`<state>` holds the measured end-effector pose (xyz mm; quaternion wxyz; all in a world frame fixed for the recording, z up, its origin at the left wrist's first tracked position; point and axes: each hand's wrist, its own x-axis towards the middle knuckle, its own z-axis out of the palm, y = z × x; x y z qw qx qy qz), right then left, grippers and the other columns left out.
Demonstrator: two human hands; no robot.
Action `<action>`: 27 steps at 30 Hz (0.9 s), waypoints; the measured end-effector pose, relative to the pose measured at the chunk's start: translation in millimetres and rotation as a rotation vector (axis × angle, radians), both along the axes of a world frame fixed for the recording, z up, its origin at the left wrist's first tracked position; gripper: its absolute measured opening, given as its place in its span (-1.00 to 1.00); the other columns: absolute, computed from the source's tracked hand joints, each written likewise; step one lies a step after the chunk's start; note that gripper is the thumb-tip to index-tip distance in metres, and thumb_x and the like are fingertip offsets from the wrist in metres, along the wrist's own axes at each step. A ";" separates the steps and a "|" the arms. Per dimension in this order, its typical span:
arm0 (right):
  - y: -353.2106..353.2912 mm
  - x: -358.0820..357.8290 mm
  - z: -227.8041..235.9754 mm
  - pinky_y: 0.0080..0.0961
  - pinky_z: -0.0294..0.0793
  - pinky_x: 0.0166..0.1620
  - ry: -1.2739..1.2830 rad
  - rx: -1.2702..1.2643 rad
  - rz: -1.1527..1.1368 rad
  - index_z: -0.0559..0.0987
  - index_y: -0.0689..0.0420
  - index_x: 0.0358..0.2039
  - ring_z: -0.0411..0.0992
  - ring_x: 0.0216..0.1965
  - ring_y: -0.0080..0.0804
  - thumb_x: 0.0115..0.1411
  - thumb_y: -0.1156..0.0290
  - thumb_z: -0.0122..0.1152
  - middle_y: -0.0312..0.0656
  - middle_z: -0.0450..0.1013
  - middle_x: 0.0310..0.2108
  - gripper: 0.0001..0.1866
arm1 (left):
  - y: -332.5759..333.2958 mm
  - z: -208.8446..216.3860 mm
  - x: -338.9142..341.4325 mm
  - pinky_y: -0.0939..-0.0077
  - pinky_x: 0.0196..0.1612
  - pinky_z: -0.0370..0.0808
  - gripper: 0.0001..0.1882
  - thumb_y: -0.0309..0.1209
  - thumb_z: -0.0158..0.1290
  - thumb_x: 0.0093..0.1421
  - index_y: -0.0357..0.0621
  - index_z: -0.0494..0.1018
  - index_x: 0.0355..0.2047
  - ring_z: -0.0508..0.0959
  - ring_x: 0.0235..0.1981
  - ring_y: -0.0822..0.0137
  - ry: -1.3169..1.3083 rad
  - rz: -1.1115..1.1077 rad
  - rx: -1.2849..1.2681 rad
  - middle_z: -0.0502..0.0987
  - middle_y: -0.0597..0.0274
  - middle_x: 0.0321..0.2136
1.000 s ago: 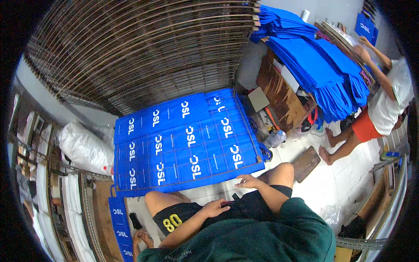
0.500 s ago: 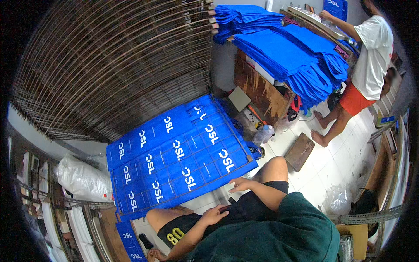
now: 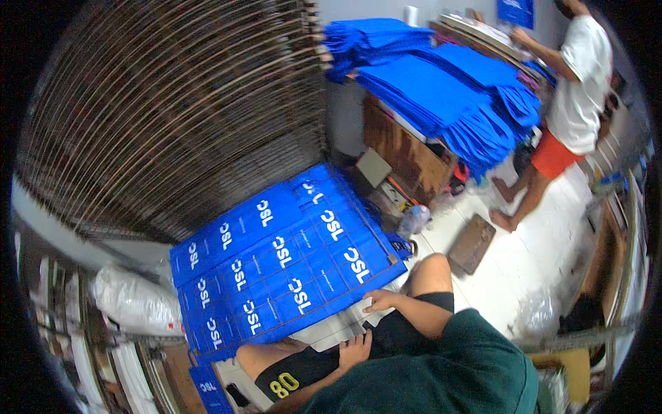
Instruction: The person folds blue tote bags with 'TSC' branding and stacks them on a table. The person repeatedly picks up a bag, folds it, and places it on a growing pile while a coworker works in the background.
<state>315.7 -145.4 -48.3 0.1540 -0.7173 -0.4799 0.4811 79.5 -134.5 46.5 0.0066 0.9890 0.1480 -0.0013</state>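
My left hand (image 3: 354, 350) lies on the dark shorts over my lap, its fingers spread apart and holding nothing that I can see. Farther right, my right hand (image 3: 380, 301) is curled closed just below the near edge of a wire rack; whatever its fingers hold, if anything, is hidden. On that tilted rack, in front of my knees, blue fabric bags (image 3: 265, 290) with white print lie flat beneath the wire grid. A small dark object (image 3: 367, 325) shows between my hands, too blurred to name.
A tall stack of wire racks (image 3: 186, 103) rises at the far left. Piled blue bags (image 3: 441, 90) cover a wooden table, where a co-worker (image 3: 576, 90) stands. A brown block (image 3: 472, 244) sits on the tiled floor. Left stands a plastic-wrapped bundle (image 3: 134, 300).
My left hand has moved right and spread on my lap; a dark reddish thing near its fingers is out of sight. My right hand has curled in. The view has shifted slightly.
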 end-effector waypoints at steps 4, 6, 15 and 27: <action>-3.2 9.8 -37.7 -0.31 0.36 -0.04 -0.015 0.031 0.049 0.32 0.10 0.07 0.41 -0.12 -0.13 -0.17 -0.24 0.21 -0.01 0.44 -0.16 -0.12 | 1.4 -15.6 2.6 0.16 -0.45 0.39 -0.59 -0.28 -0.13 0.06 0.08 0.34 -0.04 0.46 -0.51 0.41 -0.195 -0.042 0.174 0.37 0.39 -0.51; 0.8 4.8 -20.4 -0.33 0.36 -0.05 0.026 0.032 0.010 0.34 0.09 0.06 0.41 -0.15 -0.17 -0.15 -0.20 0.23 -0.01 0.43 -0.16 -0.17 | 12.3 -17.9 6.9 0.07 -0.34 0.39 -0.49 -0.28 -0.11 0.07 0.07 0.22 0.08 0.50 -0.44 0.30 0.015 0.091 0.018 0.44 0.30 -0.39; -7.0 9.7 28.6 -0.36 0.34 -0.03 0.048 0.164 -0.056 0.36 0.08 0.04 0.39 -0.14 -0.27 -0.05 -0.10 0.22 -0.09 0.43 -0.19 -0.28 | 121.7 34.3 -23.5 0.15 -0.18 0.42 -0.05 0.06 0.14 -0.09 -0.12 -0.02 0.19 0.50 -0.24 0.04 -0.092 0.582 -0.702 0.48 0.05 -0.28; -33.5 175.0 386.4 -0.47 0.42 -0.17 0.182 1.136 -0.483 0.34 0.14 0.01 0.40 -0.26 -0.50 0.03 0.25 0.25 -0.22 0.42 -0.27 -0.46 | 180.6 23.5 -89.6 0.69 -0.64 0.29 -0.30 -0.31 0.18 0.01 -0.26 0.11 0.08 0.38 -0.62 0.52 -0.678 1.216 -1.165 0.42 0.25 -0.57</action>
